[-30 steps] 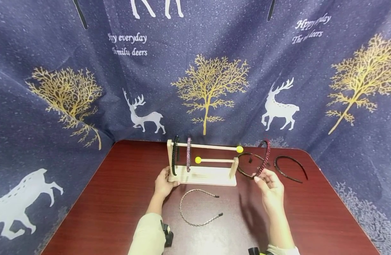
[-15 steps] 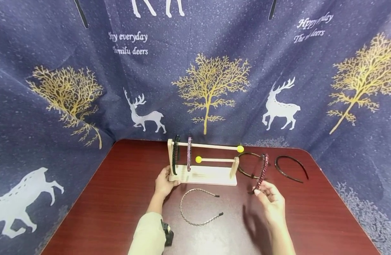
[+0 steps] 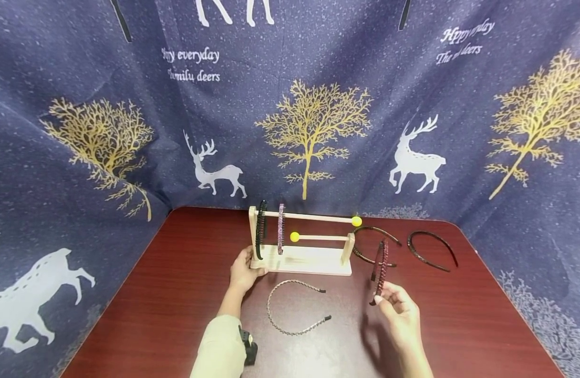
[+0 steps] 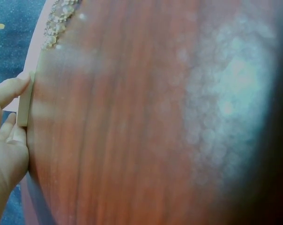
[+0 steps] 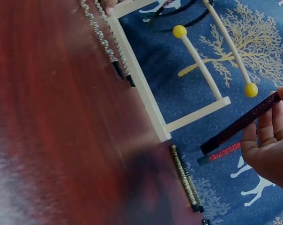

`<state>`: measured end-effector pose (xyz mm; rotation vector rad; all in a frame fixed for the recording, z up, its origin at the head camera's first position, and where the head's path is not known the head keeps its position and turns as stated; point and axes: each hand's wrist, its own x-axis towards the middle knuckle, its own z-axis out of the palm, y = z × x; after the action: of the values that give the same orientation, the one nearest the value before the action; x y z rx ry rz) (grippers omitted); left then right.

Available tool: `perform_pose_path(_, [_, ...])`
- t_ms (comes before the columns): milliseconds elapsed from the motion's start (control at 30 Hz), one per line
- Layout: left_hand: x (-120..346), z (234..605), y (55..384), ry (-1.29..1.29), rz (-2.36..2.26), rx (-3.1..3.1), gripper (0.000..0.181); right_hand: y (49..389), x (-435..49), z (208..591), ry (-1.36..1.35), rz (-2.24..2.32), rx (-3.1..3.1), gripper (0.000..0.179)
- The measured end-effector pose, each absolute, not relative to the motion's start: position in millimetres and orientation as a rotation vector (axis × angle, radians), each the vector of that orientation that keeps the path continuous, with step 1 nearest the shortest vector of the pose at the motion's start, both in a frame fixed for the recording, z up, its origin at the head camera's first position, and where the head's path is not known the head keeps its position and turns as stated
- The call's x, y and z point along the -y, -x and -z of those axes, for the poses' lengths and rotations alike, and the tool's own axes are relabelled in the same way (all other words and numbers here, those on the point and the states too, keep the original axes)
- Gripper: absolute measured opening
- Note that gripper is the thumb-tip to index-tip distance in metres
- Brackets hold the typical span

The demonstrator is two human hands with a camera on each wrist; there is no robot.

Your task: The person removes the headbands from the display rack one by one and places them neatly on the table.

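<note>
My left hand (image 3: 243,272) grips the left end of a pale wooden headband stand (image 3: 313,262); in the left wrist view the thumb lies on one face of its base (image 4: 25,108), fingers on the other. A black toothed headband (image 3: 259,233) and a glittery pink one (image 3: 281,231) hang on the stand's upper bar. Right of the stand, my right hand (image 3: 402,314) pinches a red sparkly headband (image 3: 383,268) near one end, holding it above the table. The right wrist view shows both its ends, the band (image 5: 247,123) pointing toward the stand.
A silvery braided headband (image 3: 269,310) lies in front of the stand. Two dark headbands lie to the right, one thin (image 3: 434,234) and one partly behind the stand (image 3: 361,255). Yellow balls cap the upper bar (image 3: 356,221) and lower bar (image 3: 294,237). A patterned curtain (image 3: 318,63) hangs behind the table.
My right hand has brought the red headband down and toward me, turning it more edge-on and away from the dark headband behind. The left hand and the stand have stayed put.
</note>
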<state>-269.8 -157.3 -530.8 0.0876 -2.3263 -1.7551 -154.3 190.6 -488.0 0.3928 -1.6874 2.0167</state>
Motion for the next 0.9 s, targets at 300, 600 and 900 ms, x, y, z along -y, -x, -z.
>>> perform_pose_path(300, [157.1,532.3,270.2,-0.104,1.719,2.351,0.077,138.1,-182.4,479.7,-0.319,-1.934,1.876,0.029])
perform_pose_path(600, [156.9,529.8,269.3,-0.099,1.734,2.348,0.075,137.0,-181.2,491.5,-0.501,-1.691,2.099,0.031])
perform_pose_path(900, [158.3,529.6,270.1,-0.118,1.745,2.358,0.076,139.8,-186.0,499.1,-0.631,-1.519,2.261,0.035])
